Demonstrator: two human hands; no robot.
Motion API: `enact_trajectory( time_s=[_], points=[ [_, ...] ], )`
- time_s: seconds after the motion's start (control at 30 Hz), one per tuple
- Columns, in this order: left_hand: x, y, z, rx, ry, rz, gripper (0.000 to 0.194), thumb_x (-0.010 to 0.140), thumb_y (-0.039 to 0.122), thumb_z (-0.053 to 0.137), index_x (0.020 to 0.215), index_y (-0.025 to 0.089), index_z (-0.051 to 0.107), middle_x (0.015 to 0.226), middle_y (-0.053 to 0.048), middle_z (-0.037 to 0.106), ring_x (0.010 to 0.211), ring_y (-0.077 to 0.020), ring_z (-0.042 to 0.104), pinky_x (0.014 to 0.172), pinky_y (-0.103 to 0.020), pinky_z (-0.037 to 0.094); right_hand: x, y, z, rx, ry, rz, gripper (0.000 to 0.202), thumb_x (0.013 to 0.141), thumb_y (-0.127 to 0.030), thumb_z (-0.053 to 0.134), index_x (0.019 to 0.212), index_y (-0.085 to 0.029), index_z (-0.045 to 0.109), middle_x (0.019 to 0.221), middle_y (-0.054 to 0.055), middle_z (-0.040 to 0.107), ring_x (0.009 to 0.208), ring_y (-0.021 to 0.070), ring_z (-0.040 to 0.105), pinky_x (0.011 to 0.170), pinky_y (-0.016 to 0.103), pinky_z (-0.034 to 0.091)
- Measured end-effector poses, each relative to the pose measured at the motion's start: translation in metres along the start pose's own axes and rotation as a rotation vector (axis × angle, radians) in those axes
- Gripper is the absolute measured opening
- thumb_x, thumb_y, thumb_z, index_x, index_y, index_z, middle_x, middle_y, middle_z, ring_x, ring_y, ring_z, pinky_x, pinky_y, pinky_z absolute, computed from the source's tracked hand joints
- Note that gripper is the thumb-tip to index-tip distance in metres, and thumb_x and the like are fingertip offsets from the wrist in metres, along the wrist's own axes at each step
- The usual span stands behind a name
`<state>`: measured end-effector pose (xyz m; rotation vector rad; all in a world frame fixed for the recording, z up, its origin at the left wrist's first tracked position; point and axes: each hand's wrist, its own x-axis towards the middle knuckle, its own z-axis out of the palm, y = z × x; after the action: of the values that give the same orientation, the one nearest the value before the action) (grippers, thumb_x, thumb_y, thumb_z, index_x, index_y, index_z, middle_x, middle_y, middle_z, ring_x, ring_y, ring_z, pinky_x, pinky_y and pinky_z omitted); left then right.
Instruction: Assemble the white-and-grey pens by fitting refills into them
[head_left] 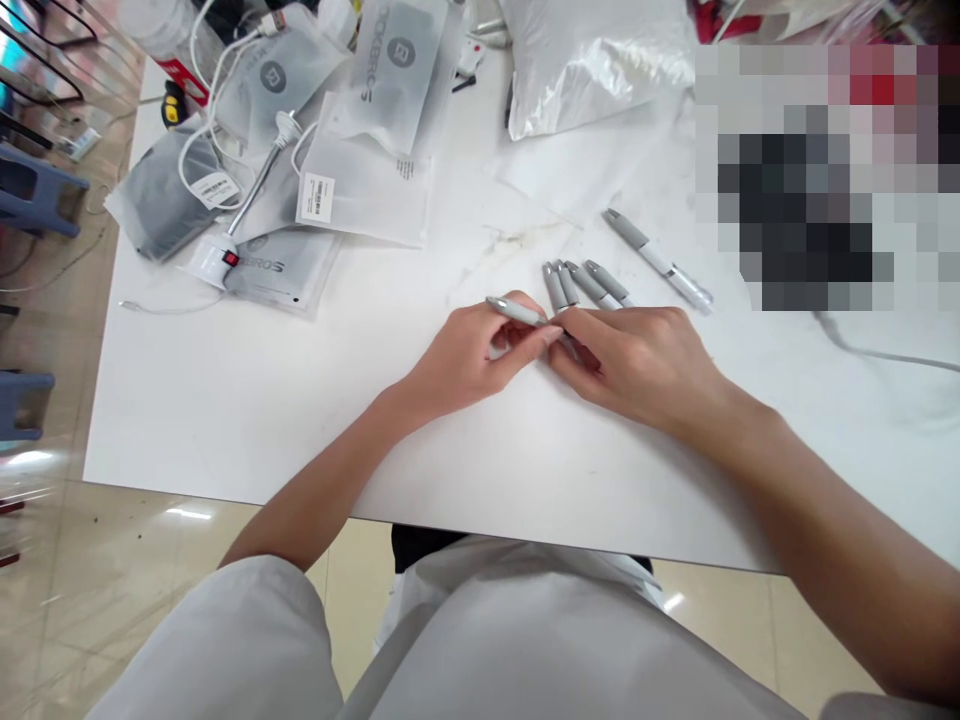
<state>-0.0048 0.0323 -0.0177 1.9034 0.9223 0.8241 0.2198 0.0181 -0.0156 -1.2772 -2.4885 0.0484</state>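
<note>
Both hands meet over the white table [420,440], closed on one grey pen [514,310]. My left hand [480,345] pinches it between thumb and fingers, with its pointed grey end sticking out to the upper left. The fingertips of my right hand [637,355] grip the other end, which is mostly hidden behind them. Just beyond my right hand, several grey-and-white pens [592,285] lie side by side, their lower parts covered by the hand. Farther right, a single pen [652,255] with a clear end lies diagonally on the table.
At the back left are frosted plastic pouches [375,190], a white lamp-like fixture [217,260] with a red switch, cables and a clear jar [169,45]. A filled plastic bag [600,60] stands at the back. A blurred-out dark object [806,215] sits at right with a grey cable [885,352].
</note>
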Motion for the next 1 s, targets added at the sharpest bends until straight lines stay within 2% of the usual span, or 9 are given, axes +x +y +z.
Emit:
enact_trajectory(
  time_s=[0.1,0.17,0.37,0.57,0.7,0.77,0.9,1.0],
  points=[
    [-0.001,-0.002,0.001,0.214,-0.077,0.107,0.021,0.112,0.038,0.056,0.109,0.021,0.067,0.104,-0.008,0.075,0.096,-0.0211,0.069,0.089,-0.036,0.054,-0.001,0.000,-0.001,-0.017,-0.063,0.023,0.032,0.107,-0.036,0.044,0.084,-0.021,0.061,0.065,0.005,0.066,0.054,0.0179,0.057,0.056,0.032,0.025],
    [-0.002,-0.003,0.002,0.245,-0.084,0.136,0.018,0.112,0.034,0.054,0.111,0.021,0.066,0.106,-0.009,0.076,0.099,-0.0222,0.070,0.090,-0.037,0.054,-0.002,0.001,0.000,0.006,-0.072,0.041,0.032,0.107,-0.037,0.044,0.087,-0.021,0.061,0.066,0.005,0.067,0.056,0.0194,0.059,0.056,0.032,0.025],
    [-0.002,-0.004,0.001,0.063,-0.005,0.125,0.021,0.108,0.042,0.063,0.107,0.023,0.070,0.102,-0.007,0.076,0.094,-0.0210,0.072,0.084,-0.034,0.053,-0.003,0.004,0.006,0.166,0.051,0.027,0.032,0.109,-0.044,0.048,0.090,-0.023,0.061,0.065,0.004,0.065,0.060,0.0222,0.065,0.055,0.031,0.032],
    [0.000,0.002,-0.002,-0.103,0.009,0.006,0.029,0.104,0.053,0.068,0.104,0.024,0.074,0.101,-0.005,0.077,0.088,-0.0183,0.069,0.073,-0.031,0.052,-0.003,0.003,0.009,0.140,0.062,0.017,0.032,0.111,-0.042,0.045,0.091,-0.022,0.063,0.065,0.005,0.067,0.057,0.0219,0.066,0.053,0.031,0.038],
    [0.001,0.004,-0.002,-0.186,0.056,-0.011,0.028,0.102,0.052,0.071,0.104,0.025,0.077,0.104,-0.005,0.078,0.096,-0.0201,0.072,0.080,-0.033,0.055,-0.002,-0.002,0.009,0.121,0.105,0.013,0.024,0.108,-0.036,0.048,0.112,-0.020,0.066,0.071,0.006,0.071,0.056,0.0219,0.065,0.052,0.032,0.039],
    [0.001,0.004,-0.001,-0.224,0.075,-0.015,0.026,0.101,0.050,0.074,0.105,0.025,0.078,0.106,-0.006,0.079,0.100,-0.0210,0.073,0.081,-0.034,0.056,-0.001,-0.004,0.008,0.100,0.130,-0.006,0.027,0.106,-0.032,0.050,0.125,-0.019,0.063,0.076,0.006,0.073,0.058,0.0223,0.066,0.052,0.032,0.041],
    [0.001,0.006,-0.001,-0.284,0.089,-0.073,0.024,0.101,0.048,0.074,0.106,0.025,0.080,0.108,-0.006,0.080,0.094,-0.0192,0.072,0.076,-0.033,0.054,-0.002,-0.005,0.003,0.179,0.126,-0.035,0.044,0.103,-0.027,0.051,0.146,-0.017,0.050,0.100,0.010,0.076,0.071,0.0242,0.071,0.055,0.035,0.051],
    [0.001,0.008,-0.002,-0.302,0.104,-0.087,0.024,0.101,0.048,0.074,0.103,0.025,0.081,0.106,-0.005,0.080,0.089,-0.0175,0.071,0.074,-0.033,0.054,-0.003,-0.004,0.001,0.325,0.097,-0.032,0.049,0.105,-0.021,0.046,0.154,-0.022,0.040,0.119,0.015,0.069,0.087,0.0261,0.072,0.062,0.040,0.059]
  ],
)
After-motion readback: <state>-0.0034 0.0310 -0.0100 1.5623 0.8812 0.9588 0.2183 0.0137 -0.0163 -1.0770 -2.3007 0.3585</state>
